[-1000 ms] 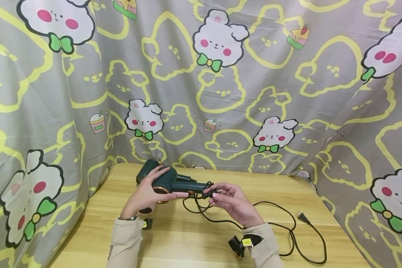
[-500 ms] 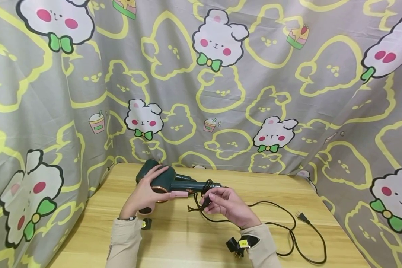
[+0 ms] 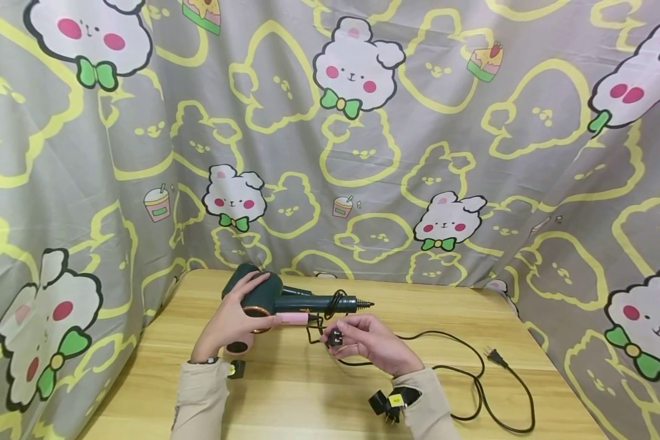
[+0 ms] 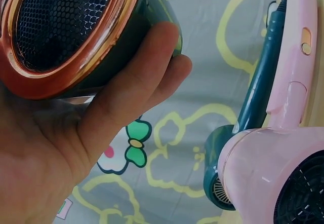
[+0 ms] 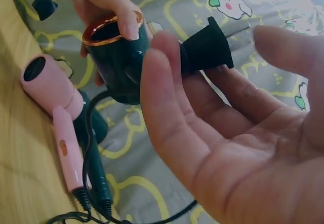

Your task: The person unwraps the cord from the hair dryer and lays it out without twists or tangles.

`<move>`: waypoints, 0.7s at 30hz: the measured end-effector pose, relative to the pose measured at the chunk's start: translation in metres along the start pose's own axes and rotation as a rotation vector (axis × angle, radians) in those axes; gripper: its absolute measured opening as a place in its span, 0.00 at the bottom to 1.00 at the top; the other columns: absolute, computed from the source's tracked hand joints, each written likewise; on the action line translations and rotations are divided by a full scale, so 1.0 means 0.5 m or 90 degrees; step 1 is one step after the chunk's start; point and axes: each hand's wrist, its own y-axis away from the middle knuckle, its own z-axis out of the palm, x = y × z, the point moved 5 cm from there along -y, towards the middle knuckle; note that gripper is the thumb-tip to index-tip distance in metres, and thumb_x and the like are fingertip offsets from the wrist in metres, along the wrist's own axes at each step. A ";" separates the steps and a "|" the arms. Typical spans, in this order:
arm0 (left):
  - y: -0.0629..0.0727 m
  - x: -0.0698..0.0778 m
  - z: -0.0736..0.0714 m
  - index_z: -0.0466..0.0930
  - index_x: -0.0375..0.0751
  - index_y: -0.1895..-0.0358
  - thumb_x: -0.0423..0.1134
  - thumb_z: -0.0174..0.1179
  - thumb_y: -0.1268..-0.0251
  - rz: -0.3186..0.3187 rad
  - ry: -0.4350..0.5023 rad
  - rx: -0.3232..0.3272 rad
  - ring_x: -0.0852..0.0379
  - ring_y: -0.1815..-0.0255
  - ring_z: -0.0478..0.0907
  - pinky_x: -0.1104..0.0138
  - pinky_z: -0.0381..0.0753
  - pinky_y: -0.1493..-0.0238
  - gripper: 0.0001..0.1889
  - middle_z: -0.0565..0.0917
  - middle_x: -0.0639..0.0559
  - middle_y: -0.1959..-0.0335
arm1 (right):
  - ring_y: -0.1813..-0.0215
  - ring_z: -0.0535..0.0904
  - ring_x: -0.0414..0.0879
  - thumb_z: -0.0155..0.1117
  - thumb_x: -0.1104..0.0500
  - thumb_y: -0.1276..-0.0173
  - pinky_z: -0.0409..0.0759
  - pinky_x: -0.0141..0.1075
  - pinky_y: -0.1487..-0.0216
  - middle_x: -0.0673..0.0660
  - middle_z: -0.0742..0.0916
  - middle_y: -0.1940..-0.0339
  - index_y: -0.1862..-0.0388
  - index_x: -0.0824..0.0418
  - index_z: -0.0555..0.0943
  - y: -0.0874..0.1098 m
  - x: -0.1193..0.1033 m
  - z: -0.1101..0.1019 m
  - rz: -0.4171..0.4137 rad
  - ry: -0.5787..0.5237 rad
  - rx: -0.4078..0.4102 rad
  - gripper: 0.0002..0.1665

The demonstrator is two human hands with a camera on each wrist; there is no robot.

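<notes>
My left hand (image 3: 228, 324) grips the body of a dark green hair dryer (image 3: 266, 293) with a copper rim, fingers over the top and thumb below. Its handle points right, and black cord (image 3: 338, 302) is looped round it. To the right and nearer, my right hand (image 3: 376, 345) holds a black plug (image 5: 207, 46) in its fingers, the metal prongs facing away from the dryer. A pink hair dryer (image 4: 273, 158) and a second dark green hair dryer (image 4: 260, 72) lie side by side behind the held one, partly hidden in the head view.
Across the right of the wooden table (image 3: 286, 397) runs a loose black cord (image 3: 475, 379) ending in another two-pin plug (image 3: 497, 357). Patterned grey curtains (image 3: 363, 153) enclose the table at the back and both sides. Each wrist wears a small black device.
My right hand has come away from the handle's end, down toward me, with the plug. The plug has turned so its prongs face the head camera. My left hand keeps its hold, almost unmoved.
</notes>
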 end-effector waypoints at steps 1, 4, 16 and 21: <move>0.000 0.000 -0.001 0.67 0.63 0.22 0.55 0.80 0.50 -0.002 0.001 0.001 0.28 0.22 0.61 0.42 0.78 0.39 0.49 0.56 0.45 0.15 | 0.49 0.88 0.45 0.54 0.55 0.17 0.87 0.42 0.44 0.57 0.89 0.45 0.39 0.72 0.81 -0.002 0.004 -0.001 0.005 0.008 0.002 0.22; 0.001 0.002 -0.002 0.67 0.63 0.22 0.57 0.80 0.51 -0.003 0.005 0.002 0.29 0.22 0.61 0.41 0.78 0.39 0.49 0.56 0.46 0.15 | 0.50 0.86 0.42 0.55 0.54 0.17 0.87 0.41 0.45 0.58 0.89 0.43 0.40 0.70 0.82 -0.007 0.018 -0.002 0.021 0.027 0.010 0.22; 0.004 0.000 -0.007 0.67 0.61 0.22 0.56 0.80 0.50 -0.002 0.000 0.008 0.27 0.22 0.61 0.42 0.79 0.40 0.49 0.55 0.44 0.15 | 0.50 0.83 0.41 0.62 0.57 0.22 0.87 0.40 0.49 0.55 0.85 0.41 0.43 0.79 0.79 -0.021 0.058 -0.016 0.074 0.051 0.084 0.24; 0.005 0.000 -0.007 0.66 0.61 0.22 0.57 0.80 0.50 -0.006 -0.001 0.006 0.27 0.22 0.61 0.42 0.79 0.40 0.49 0.55 0.45 0.15 | 0.51 0.83 0.42 0.63 0.60 0.24 0.86 0.40 0.47 0.54 0.84 0.45 0.43 0.76 0.79 -0.021 0.071 -0.029 0.087 0.046 0.114 0.20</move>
